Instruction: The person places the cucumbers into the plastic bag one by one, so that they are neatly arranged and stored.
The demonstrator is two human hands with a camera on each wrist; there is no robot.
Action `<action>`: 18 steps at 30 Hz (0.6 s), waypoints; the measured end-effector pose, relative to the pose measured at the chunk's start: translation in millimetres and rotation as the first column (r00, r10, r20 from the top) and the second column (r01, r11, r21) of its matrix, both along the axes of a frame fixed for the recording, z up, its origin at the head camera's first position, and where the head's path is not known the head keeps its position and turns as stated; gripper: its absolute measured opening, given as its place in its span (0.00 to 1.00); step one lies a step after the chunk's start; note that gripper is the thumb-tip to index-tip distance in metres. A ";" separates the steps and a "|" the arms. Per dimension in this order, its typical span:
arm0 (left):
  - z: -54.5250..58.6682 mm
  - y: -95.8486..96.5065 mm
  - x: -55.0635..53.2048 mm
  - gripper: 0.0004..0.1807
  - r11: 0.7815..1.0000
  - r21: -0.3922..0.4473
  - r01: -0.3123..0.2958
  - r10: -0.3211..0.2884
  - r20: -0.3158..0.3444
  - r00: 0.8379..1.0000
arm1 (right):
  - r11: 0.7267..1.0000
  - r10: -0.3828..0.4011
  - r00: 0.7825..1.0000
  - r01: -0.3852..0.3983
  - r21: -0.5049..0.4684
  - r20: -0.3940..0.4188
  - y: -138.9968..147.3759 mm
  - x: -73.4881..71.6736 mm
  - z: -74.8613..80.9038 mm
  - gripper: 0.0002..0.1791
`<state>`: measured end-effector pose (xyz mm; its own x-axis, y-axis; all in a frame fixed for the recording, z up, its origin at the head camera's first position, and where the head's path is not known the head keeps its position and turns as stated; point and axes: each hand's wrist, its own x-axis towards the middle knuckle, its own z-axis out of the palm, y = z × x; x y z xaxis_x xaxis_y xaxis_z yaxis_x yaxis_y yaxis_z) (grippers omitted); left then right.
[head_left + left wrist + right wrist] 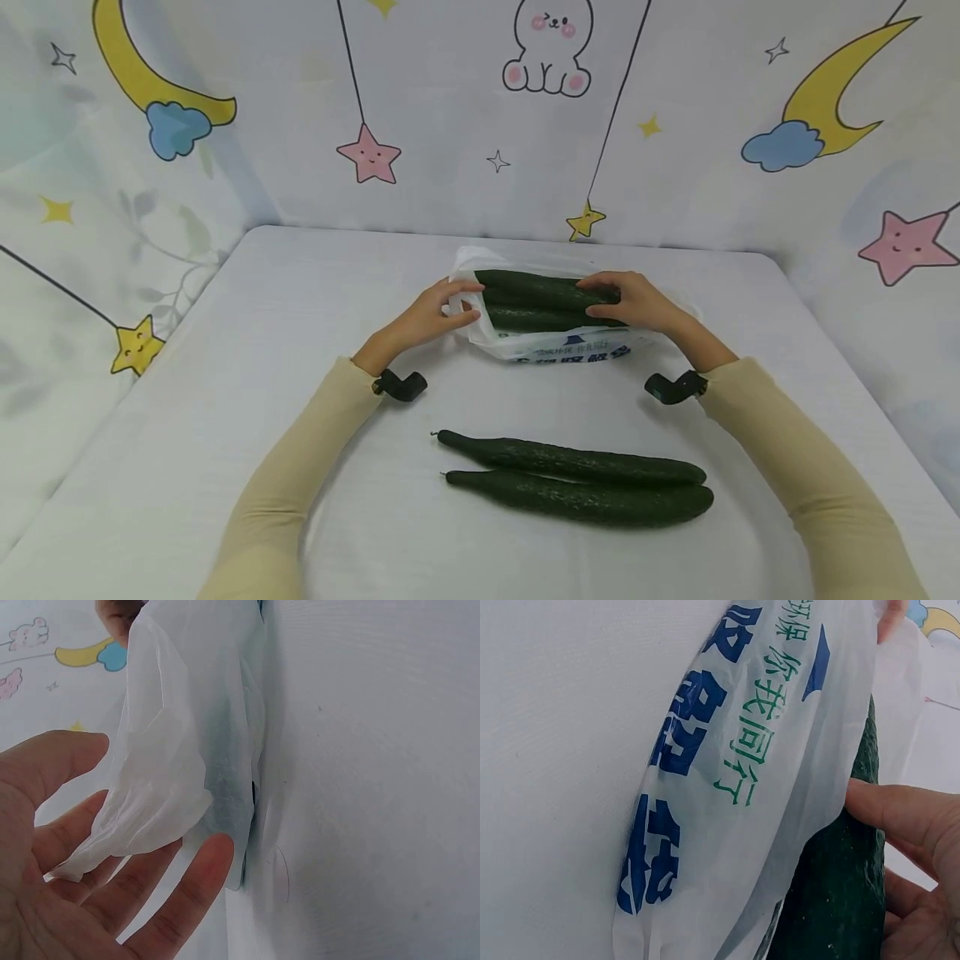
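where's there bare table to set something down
Bare tabletop lies left of the left sleeve and between the white bag and the two loose cucumbers. Crowded at the bag: left hand, right hand and bagged cucumbers.

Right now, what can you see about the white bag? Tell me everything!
The white bag looks like thin, crinkled, cloudy plastic, with blue and green writing on its near side. It lies on the white table, open, with dark green cucumbers showing inside. The left hand touches its left end; the right hand is at its opening.
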<state>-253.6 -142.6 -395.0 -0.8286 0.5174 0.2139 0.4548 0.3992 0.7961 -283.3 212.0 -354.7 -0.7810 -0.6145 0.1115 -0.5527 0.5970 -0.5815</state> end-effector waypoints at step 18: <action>0.0 2.6 -0.3 0.26 0.999 -0.028 -0.016 0.017 0.034 0.999 | 0.999 -0.030 0.999 0.030 0.014 -0.016 -14.7 -12.1 -1.6 0.23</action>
<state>-254.0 -140.1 -395.0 -0.8435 0.5090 0.1715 0.4210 0.4282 0.7996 -295.4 197.3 -356.4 -0.7974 -0.5924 0.1152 -0.5433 0.6216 -0.5643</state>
